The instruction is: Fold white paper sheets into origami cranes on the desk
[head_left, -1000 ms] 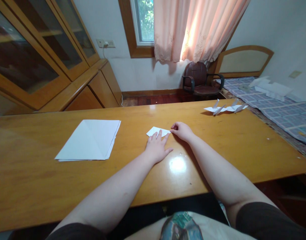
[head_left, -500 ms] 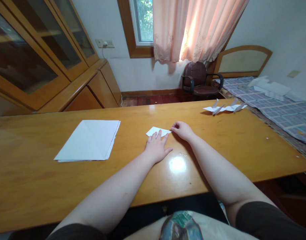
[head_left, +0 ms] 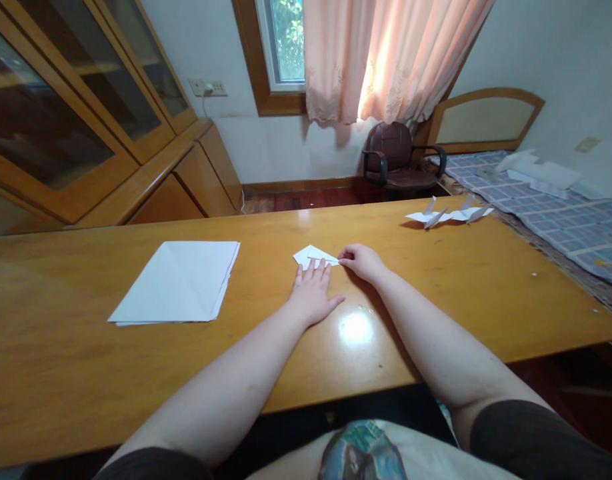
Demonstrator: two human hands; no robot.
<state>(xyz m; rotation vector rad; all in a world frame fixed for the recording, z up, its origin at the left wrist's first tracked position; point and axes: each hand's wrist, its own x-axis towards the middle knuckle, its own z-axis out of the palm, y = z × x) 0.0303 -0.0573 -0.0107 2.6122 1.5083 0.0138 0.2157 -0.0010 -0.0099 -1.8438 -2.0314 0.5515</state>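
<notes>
A small folded paper (head_left: pixel 311 255) lies near the middle of the wooden table (head_left: pixel 61 333). The fingers (head_left: pixel 317 272) of the left hand (head_left: pixel 312 295) rest spread and flat, their tips on the paper's near edge, not gripping. The fingers (head_left: pixel 346 253) of the right hand (head_left: pixel 361 262) curl together at the paper's right tip, apparently pinching it, though the view is too small to be sure. Left of the hands lies a stack of white paper (head_left: pixel 173 283); toward the far right edge sit folded paper cranes (head_left: pixel 449 215).
</notes>
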